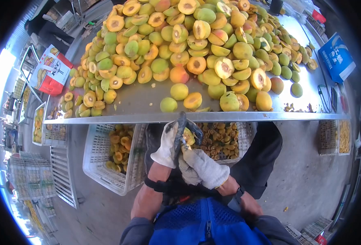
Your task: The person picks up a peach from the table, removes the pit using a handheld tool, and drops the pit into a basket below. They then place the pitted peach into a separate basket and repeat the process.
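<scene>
My left hand (pixel 170 143), in a white glove with dark, stained fingers, is closed around a yellow-green peach piece (pixel 189 136) just below the table's front edge. My right hand (pixel 203 167), in a grey knit glove, is closed right against that fruit. A small metal tool (pixel 184 142) shows at its fingertips; its kind is hard to make out, and the grip hides the rest. Above both hands, a large heap of peaches (pixel 160 65), many cut in half with pits showing, lies on the metal table (pixel 135 102).
Under the table edge stand a white crate (pixel 103 178) of peach halves and another crate (pixel 245 141) of fruit pieces behind my hands. A red-and-white bag (pixel 52 69) is at left, a blue box (pixel 336 59) at right. Another person (pixel 49 30) stands at far left.
</scene>
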The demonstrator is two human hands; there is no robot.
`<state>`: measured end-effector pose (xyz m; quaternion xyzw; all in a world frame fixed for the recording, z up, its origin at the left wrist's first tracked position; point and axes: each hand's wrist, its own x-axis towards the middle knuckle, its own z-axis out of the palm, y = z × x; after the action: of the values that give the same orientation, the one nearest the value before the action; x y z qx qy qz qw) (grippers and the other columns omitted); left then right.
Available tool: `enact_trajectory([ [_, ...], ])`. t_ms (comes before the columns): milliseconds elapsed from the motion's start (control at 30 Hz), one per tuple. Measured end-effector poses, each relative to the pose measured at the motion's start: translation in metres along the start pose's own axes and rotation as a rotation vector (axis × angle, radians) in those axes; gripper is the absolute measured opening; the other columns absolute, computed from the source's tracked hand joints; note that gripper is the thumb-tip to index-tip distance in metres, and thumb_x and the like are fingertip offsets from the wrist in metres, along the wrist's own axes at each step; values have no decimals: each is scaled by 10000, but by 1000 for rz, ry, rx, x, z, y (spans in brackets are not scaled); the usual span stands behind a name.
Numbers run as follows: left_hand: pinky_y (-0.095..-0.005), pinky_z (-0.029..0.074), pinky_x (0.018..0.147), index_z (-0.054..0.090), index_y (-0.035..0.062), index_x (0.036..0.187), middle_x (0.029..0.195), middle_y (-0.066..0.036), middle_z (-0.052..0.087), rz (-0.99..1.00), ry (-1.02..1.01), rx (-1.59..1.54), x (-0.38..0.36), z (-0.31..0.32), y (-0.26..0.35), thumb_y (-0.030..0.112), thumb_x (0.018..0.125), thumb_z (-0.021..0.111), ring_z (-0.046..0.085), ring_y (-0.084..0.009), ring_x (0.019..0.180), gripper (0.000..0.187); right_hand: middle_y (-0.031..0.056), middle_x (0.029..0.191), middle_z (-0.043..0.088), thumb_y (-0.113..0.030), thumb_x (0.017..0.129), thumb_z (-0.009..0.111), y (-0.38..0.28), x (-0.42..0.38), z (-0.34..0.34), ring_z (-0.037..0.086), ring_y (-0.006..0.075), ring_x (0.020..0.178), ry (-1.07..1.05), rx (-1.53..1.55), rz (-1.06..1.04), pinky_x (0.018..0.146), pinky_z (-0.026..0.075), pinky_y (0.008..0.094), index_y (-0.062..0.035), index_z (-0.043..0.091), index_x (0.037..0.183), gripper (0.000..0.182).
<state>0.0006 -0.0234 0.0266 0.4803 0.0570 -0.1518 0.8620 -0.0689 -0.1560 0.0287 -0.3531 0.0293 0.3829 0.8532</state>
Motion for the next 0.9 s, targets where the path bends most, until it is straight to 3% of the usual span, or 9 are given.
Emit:
enact_trajectory([
  [167, -310, 563, 592, 634, -64, 948, 795, -158, 673, -14, -75, -410, 5, -30, -33, 258, 967, 555, 671, -240, 657, 332, -5, 577, 420, -425, 1000, 504, -13, -6, 0, 374, 127, 441, 103, -409, -130, 433, 300, 271, -93, 506, 785, 396],
  [333, -347, 560, 677, 600, -31, 1035, 873, -160, 664, 97, -141, 115, -7, -8, -14, 386, 997, 462, 656, -270, 724, 441, -5, 584, 438, -474, 947, 582, -6, -15, 1, 384, 122, 437, -118, 291, 99, 437, 305, 270, -112, 524, 804, 393],
  [433, -348, 559, 675, 613, -43, 1022, 844, -166, 661, 45, -177, 246, -11, 9, -1, 421, 994, 457, 655, -268, 721, 490, -11, 586, 434, -497, 937, 585, -9, -20, 16, 384, 126, 440, -30, 297, 96, 440, 308, 273, -120, 525, 797, 407],
  [567, -326, 556, 694, 617, -46, 1021, 855, -154, 669, -283, -354, -510, 0, -9, -19, 550, 994, 406, 659, -249, 744, 633, -4, 613, 454, -503, 903, 627, 6, -17, -12, 404, 144, 454, -113, 334, 84, 460, 331, 284, -109, 529, 817, 415],
  [600, -331, 559, 691, 633, -25, 1012, 841, -135, 674, -71, -58, -4, -12, 23, -5, 599, 984, 375, 663, -249, 745, 676, 1, 636, 463, -498, 877, 656, 5, -19, -14, 413, 149, 467, -140, 336, 68, 466, 339, 298, -101, 534, 842, 417],
  [733, -374, 573, 667, 636, 6, 955, 869, -138, 674, -126, 133, -547, -12, 17, 0, 652, 958, 376, 657, -269, 709, 697, -15, 691, 509, -411, 947, 578, 9, -29, -25, 459, 105, 530, -124, 155, -65, 479, 366, 256, -83, 562, 911, 330],
  [833, -359, 551, 729, 642, -9, 1056, 900, -115, 675, 45, 270, -75, -19, -54, 10, 471, 986, 500, 664, -247, 810, 505, 3, 661, 525, -457, 938, 580, 3, -36, -38, 480, 105, 506, 34, 1, -104, 453, 366, 248, -82, 566, 841, 388],
  [867, -372, 539, 759, 635, -3, 1096, 926, -120, 674, 340, 357, 359, -24, -57, 23, 380, 946, 579, 661, -259, 848, 415, 5, 638, 525, -482, 940, 573, -1, -37, -51, 485, 101, 488, 20, -64, -65, 433, 359, 240, -84, 565, 816, 418],
  [900, -386, 528, 789, 629, 2, 1136, 951, -124, 672, 633, 430, 797, -29, -56, 39, 289, 906, 658, 658, -272, 885, 369, -11, 585, 500, -513, 961, 531, -3, -25, -52, 438, 92, 430, 318, -161, 43, 389, 319, 240, -85, 567, 818, 453],
])
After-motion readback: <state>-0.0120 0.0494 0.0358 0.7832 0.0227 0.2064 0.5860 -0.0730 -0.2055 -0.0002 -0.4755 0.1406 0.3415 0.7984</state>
